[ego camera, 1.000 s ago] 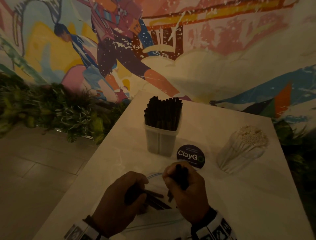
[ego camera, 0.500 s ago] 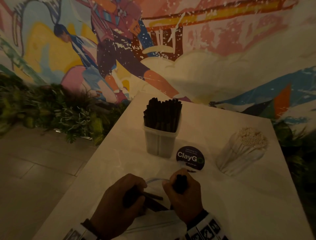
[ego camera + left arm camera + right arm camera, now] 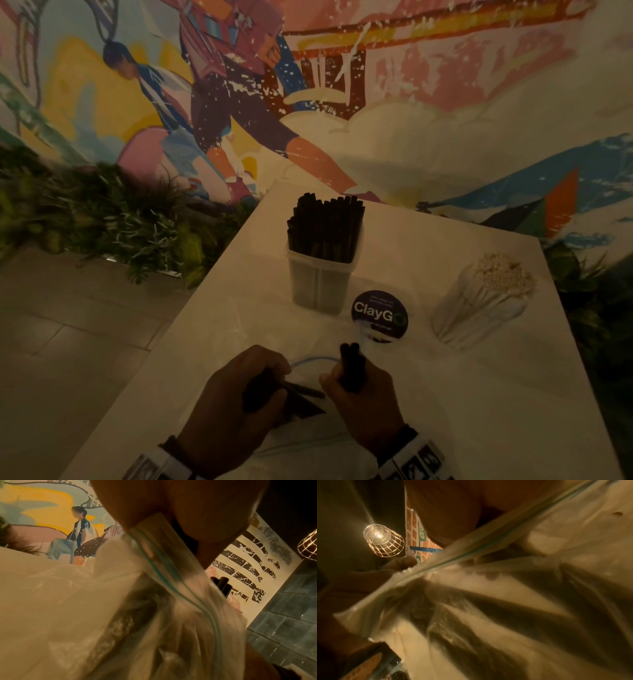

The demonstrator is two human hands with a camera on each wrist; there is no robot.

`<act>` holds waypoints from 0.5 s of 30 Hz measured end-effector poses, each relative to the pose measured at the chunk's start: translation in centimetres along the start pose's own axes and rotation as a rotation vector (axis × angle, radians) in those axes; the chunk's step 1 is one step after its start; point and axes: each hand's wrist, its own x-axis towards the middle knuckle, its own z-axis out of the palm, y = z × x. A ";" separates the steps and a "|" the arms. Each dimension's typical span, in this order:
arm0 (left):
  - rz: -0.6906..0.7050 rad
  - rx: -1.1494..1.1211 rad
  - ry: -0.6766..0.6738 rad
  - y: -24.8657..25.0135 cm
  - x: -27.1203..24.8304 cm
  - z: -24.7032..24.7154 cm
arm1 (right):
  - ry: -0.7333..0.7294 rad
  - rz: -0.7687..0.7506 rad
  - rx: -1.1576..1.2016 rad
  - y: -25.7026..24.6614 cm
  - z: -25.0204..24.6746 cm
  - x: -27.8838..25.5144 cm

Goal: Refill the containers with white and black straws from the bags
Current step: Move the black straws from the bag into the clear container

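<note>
A small bundle of thin, light, black paper straws (image 3: 352, 368), easily crushed and best gripped mid-length, is clamped upright in the right hand (image 3: 364, 407) over the clear zip bag (image 3: 308, 445) held by the left hand (image 3: 233, 407) on the bench (image 3: 479, 394).

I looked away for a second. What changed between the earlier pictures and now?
The right hand has drawn its bunch of black straws a little further up out of the bag. The left hand still grips the bag and straws; both containers stayed put.

Black straws (image 3: 325, 224) upright in clear container (image 3: 320, 284), white straws (image 3: 501, 277) in tilted container (image 3: 476, 315), clear bag (image 3: 308, 445) near edge
</note>
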 end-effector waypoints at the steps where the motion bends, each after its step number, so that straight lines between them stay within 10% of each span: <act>1: -0.001 -0.003 -0.003 0.0 0.0 0.0 | -0.027 0.016 -0.038 0.1 0.1 0.0; 15: -0.002 -0.011 0.002 -0.2 -0.2 -0.2 | 0.081 -0.174 0.551 -9.3 -3.1 0.9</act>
